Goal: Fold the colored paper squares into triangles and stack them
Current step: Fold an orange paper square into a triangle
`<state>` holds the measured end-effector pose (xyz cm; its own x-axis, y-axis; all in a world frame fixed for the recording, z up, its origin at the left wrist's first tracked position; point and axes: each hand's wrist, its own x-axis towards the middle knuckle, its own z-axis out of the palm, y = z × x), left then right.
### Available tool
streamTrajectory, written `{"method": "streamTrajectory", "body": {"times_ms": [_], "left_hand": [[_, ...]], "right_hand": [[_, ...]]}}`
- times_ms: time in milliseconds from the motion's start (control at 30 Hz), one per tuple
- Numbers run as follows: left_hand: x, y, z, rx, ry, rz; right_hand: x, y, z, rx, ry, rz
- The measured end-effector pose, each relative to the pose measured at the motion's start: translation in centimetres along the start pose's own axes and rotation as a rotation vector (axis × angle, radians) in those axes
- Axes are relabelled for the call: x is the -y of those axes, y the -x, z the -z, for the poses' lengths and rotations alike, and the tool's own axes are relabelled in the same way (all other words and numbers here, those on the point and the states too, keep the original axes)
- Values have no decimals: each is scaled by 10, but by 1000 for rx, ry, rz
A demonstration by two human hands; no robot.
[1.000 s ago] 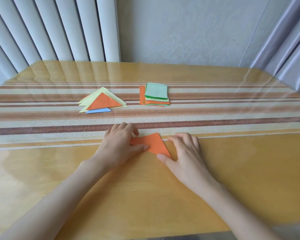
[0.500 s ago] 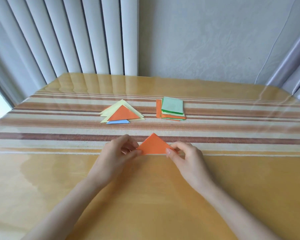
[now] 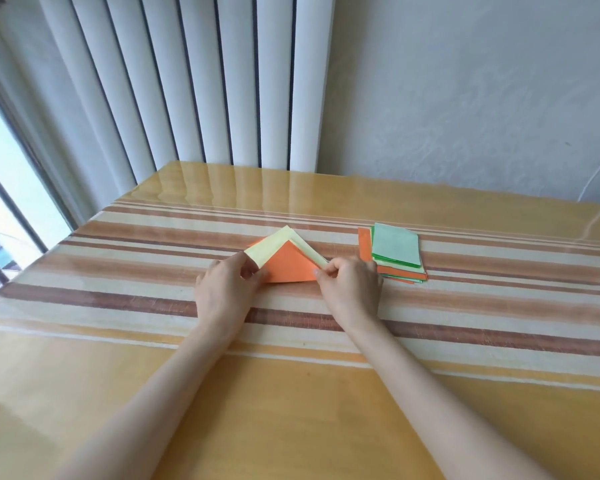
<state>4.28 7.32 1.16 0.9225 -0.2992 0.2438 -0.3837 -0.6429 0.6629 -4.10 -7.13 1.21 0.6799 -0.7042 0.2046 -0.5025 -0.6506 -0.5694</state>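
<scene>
- An orange folded paper triangle (image 3: pixel 290 266) is pinched at its lower corners by the fingers (image 3: pixel 257 274) of the left hand (image 3: pixel 224 289) and the right hand (image 3: pixel 350 289).
- It is held over the stack of pale yellow folded triangles (image 3: pixel 274 245) between them.
- Just right of the right fingers, a pile of green and orange unfolded paper squares (image 3: pixel 395 252) is left to fold.

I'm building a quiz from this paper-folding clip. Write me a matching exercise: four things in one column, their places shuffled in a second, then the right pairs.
Things
1. orange folded paper triangle
2. pale yellow folded paper triangle
3. light green paper square
4. white vertical blinds

Places
A. on top of the unfolded stack
B. behind the far edge of the wooden table
C. pinched at its lower corners by the left hand and right hand
D. showing from under another triangle, along its upper edges

Pairs: 1-C, 2-D, 3-A, 4-B
</scene>
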Motion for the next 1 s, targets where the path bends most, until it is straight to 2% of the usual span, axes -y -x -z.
{"method": "streamTrajectory", "body": {"times_ms": [133,367,500,600,700,767,800,867,933,1000], "left_hand": [[5,-7,-8,-6,-148,-48],[8,-7,-10,-40,-311,-63],[-2,-1,-16,-90,-518,-243],[-23,11,-17,-138,-420,-398],[-30,35,-24,-12,-283,-637],[-28,52,-29,169,-257,-663],[-26,56,-33,225,-243,-660],[-23,60,-37,310,-214,-641],[-20,60,-38,340,-189,-624],[-18,59,-39,330,-182,-632]], "right_hand": [[-5,-2,-11,-31,111,21],[-6,-2,-13,-118,139,37],[-6,-1,-14,-131,193,209],[-17,-1,-5,-187,72,317],[-50,-6,20,-283,39,337],[-76,-20,40,-308,91,303],[-87,-28,48,-265,130,276],[-100,-42,61,-78,225,268],[-105,-48,64,79,282,266],[-108,-49,58,64,314,278]]}}
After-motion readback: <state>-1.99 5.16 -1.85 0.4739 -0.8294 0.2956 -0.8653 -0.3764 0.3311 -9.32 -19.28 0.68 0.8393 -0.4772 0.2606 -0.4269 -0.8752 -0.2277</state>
